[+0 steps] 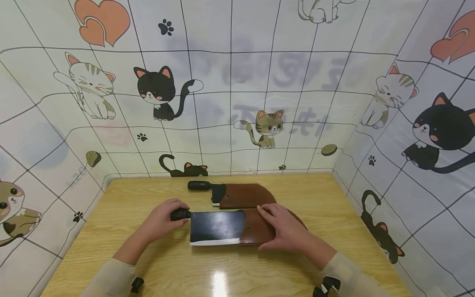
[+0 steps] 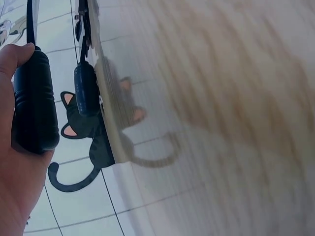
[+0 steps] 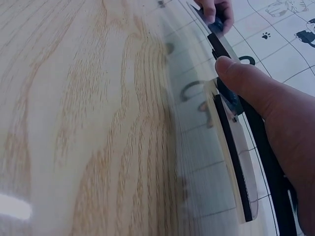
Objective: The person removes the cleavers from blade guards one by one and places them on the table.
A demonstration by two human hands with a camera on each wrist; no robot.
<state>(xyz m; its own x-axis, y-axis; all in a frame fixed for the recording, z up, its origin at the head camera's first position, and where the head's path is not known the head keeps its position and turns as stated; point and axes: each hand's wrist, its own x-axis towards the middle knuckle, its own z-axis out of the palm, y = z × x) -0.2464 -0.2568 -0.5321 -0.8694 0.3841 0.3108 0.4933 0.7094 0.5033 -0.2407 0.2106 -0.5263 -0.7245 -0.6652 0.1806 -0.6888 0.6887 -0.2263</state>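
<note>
A cleaver [image 1: 215,226] with a dark blade and a pale edge lies across the middle of the view, its far part inside a brown leather sheath [image 1: 257,231]. My left hand [image 1: 163,220] holds its black handle [image 2: 37,103], which the left wrist view shows against the palm with the thumb along it. My right hand [image 1: 287,229] grips the sheath, thumb on the near side and fingers over the top. Behind lies a second cleaver, its black handle [image 1: 199,185] pointing left and its blade mostly covered by another brown sheath [image 1: 245,195].
A glossy wooden table [image 1: 148,268] carries both cleavers. Behind it and along both sides hangs a white cloth [image 1: 222,140] with a grid and cartoon cats. The bare blade edge faces the near side of the table.
</note>
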